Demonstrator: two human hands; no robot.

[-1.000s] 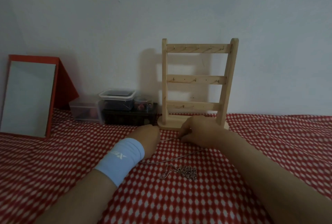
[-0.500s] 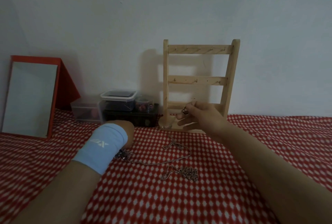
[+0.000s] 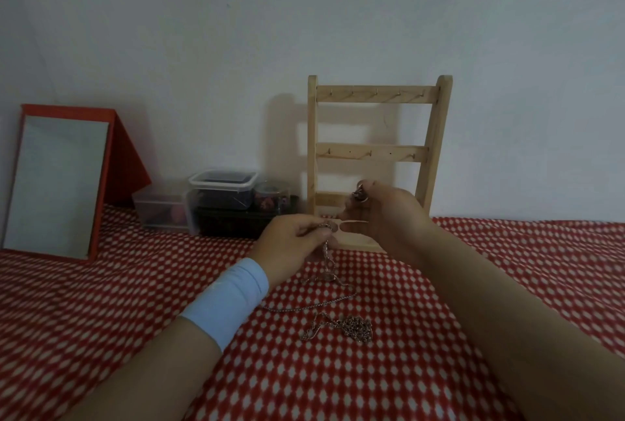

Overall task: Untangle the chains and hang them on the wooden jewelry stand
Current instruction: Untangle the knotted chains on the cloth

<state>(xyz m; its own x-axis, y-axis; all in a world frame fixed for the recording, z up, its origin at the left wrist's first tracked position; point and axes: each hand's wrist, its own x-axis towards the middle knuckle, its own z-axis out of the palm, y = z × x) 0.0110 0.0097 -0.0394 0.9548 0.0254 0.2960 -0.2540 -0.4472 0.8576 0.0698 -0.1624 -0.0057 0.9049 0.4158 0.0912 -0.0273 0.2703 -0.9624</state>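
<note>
**The knot could get tighter**

Both hands are up in front of the stand, low by its bottom bar. The left hand pinches a chain with its fingertips. The rest of that chain hangs down in a twisty bunch to the cloth. The right hand pinches what looks like the other end, where a small ring pokes up above the fingers. A short bit seems pulled straight between the two hands.

What could go wrong? If the hands pull apart too hard, the bunch under the left hand may knot up tighter, not looser. The hanging part ends close to a thin chain on the cloth. I cannot tell if they are caught together. If they are, lifting may drag that one along. The pinch is tiny, so the chain may slip and drop near the pile. The hooks are small and all bare, so a missed hook means the chain falls.
</note>
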